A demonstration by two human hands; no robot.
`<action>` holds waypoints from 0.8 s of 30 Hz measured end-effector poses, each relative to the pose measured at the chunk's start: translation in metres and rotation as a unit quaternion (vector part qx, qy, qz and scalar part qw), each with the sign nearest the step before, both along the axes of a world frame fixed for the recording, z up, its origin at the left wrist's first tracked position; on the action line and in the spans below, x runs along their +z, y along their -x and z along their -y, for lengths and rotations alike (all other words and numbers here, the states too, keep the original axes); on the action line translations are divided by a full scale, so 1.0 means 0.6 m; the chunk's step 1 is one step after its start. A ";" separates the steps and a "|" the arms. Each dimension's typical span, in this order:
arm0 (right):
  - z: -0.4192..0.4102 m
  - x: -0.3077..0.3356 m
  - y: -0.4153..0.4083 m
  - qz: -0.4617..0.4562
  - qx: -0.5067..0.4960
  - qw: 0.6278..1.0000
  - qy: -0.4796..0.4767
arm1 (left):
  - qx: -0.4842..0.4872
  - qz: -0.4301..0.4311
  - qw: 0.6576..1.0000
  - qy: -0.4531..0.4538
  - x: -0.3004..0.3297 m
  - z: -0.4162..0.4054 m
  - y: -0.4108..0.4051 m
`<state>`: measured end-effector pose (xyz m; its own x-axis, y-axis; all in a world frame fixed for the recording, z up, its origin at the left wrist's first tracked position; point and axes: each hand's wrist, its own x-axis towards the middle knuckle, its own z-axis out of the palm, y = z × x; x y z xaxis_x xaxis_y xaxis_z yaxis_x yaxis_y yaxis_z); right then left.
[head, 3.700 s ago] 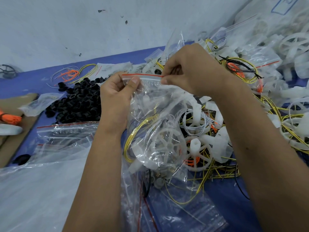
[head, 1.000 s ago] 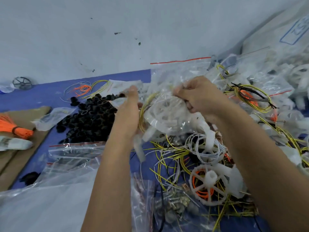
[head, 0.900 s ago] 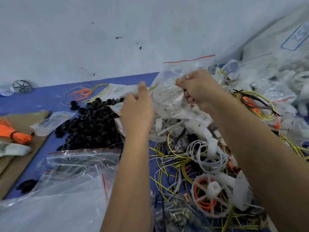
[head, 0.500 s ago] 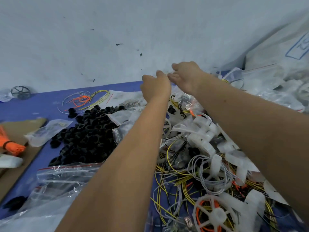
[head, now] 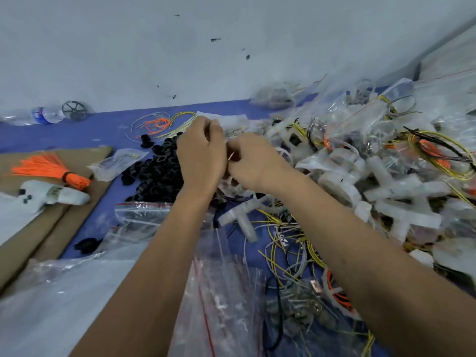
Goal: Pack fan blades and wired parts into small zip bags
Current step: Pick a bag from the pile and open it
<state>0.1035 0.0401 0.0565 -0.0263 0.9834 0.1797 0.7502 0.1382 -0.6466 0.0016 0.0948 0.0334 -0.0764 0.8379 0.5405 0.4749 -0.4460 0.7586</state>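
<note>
Both hands meet over the middle of the blue worktop [head: 98,130]. The left hand [head: 202,155] has its fingers curled inward, and the right hand [head: 253,163] curls its fingers toward it; they seem to pinch some small thing with a thin orange bit between them, though blur hides what it is. Just left of the hands lies a heap of black rings [head: 154,171]. White fan blades [head: 381,194] and yellow wires [head: 283,253] crowd the right side. Empty zip bags [head: 221,292] lie under the forearms. An orange tassel [head: 51,168] rests on cardboard [head: 51,228] at the left.
</note>
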 end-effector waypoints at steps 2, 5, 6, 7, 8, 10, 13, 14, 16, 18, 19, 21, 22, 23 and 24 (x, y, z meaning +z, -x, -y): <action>0.025 -0.015 0.036 0.060 0.080 0.995 0.010 | 0.004 0.021 0.999 0.024 0.003 0.004 0.032; 0.045 -0.042 0.076 0.089 0.126 0.987 0.045 | 0.006 0.101 0.992 0.082 0.011 0.012 0.057; 0.047 -0.049 0.082 0.104 0.122 0.986 0.038 | 0.006 0.120 0.988 0.093 0.014 0.016 0.059; 0.046 -0.054 0.084 0.124 0.114 0.985 0.025 | 0.001 0.135 0.986 0.098 0.017 0.019 0.058; 0.044 -0.057 0.084 0.146 0.105 0.984 0.014 | -0.005 0.140 0.985 0.100 0.019 0.023 0.057; 0.037 -0.058 0.080 0.174 0.104 0.979 0.001 | -0.014 0.132 0.986 0.099 0.023 0.028 0.052; 0.034 -0.061 0.077 0.233 0.136 0.962 0.040 | -0.015 0.148 0.984 0.102 0.027 0.034 0.042; 0.035 -0.062 0.077 0.228 0.135 0.963 0.053 | -0.015 0.160 0.982 0.104 0.028 0.037 0.038; 0.040 -0.060 0.070 0.146 0.110 0.982 0.039 | -0.008 0.172 0.980 0.101 0.030 0.043 0.031; 0.044 -0.052 0.050 0.070 0.048 0.996 -0.004 | 0.006 0.170 0.982 0.081 0.031 0.048 0.028; 0.044 -0.045 0.036 0.045 0.005 0.999 -0.027 | 0.012 0.163 0.984 0.065 0.030 0.051 0.027; 0.047 -0.032 0.001 -0.028 -0.100 0.992 -0.078 | 0.023 0.122 0.992 0.027 0.027 0.056 0.024; 0.051 -0.026 -0.017 -0.096 -0.149 0.979 -0.102 | 0.027 0.098 0.995 0.012 0.024 0.060 0.022; 0.059 -0.016 -0.034 -0.191 -0.185 0.955 -0.128 | 0.028 0.083 0.996 0.004 0.021 0.063 0.017; 0.070 -0.006 -0.050 -0.295 -0.203 0.922 -0.149 | 0.021 0.077 0.997 0.007 0.019 0.064 0.011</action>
